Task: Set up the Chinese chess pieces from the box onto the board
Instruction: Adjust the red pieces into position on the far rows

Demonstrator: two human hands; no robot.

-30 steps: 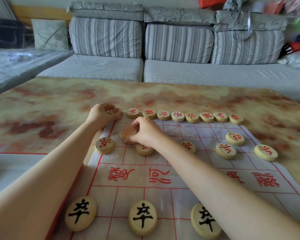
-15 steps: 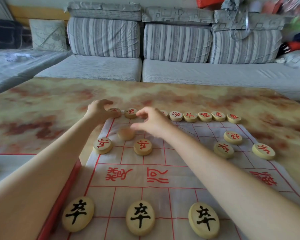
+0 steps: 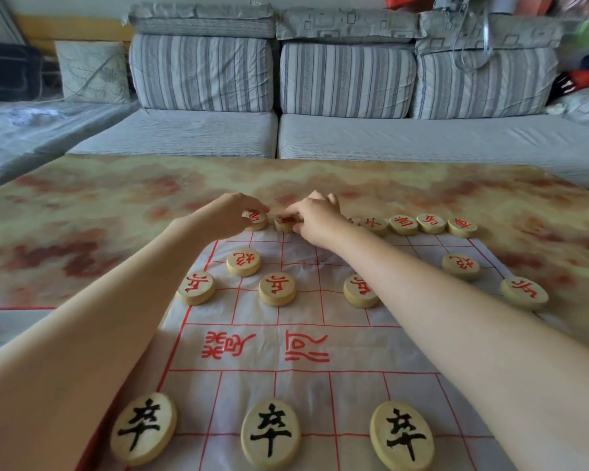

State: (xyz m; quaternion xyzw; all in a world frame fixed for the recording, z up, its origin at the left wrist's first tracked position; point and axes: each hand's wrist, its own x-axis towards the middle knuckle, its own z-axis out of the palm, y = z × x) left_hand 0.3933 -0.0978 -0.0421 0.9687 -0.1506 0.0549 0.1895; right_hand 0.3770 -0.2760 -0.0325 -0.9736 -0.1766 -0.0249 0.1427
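Note:
A white cloth board with red lines lies on the table. Round wooden pieces with red characters line its far edge, and more stand in the rows in front. My left hand pinches the leftmost back-row piece. My right hand pinches the second back-row piece; its arm hides the pieces just right of it. A red cannon piece stands face up behind the red soldier pieces. Three black-character soldier pieces sit in the near row.
The table top is marbled yellow and red, with bare surface left and beyond the board. A grey striped sofa stands behind the table. Clutter is piled at the far right.
My right hand left the cannon piece, which now shows its red character, and reached forward to the back row. My left hand stayed at the leftmost back-row piece.

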